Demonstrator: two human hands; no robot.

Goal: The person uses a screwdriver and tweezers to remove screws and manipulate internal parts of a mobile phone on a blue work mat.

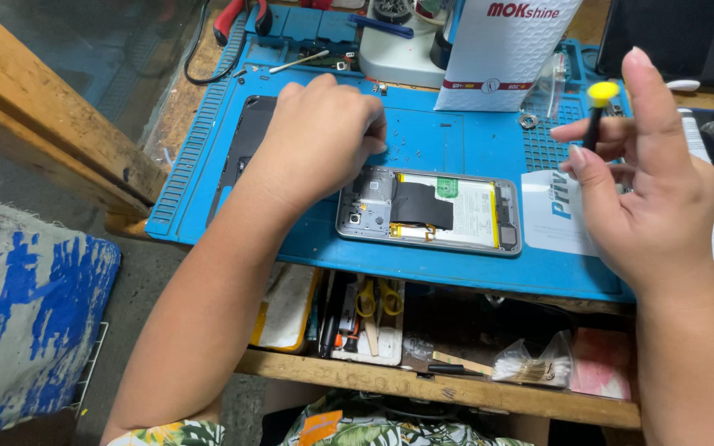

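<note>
repair workshop | blue repair mat (489, 136) | opened phone (429, 211) | tool tray (367, 318)

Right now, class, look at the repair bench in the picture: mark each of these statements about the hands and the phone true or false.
1. The phone lies opened on a blue mat. True.
2. The right hand holds a pair of scissors. False: it holds a small screwdriver with a yellow cap.
3. The left hand rests by the phone's upper left corner. True.
4. The screwdriver tip touches the phone. False: it is held up, off to the phone's right.
</note>
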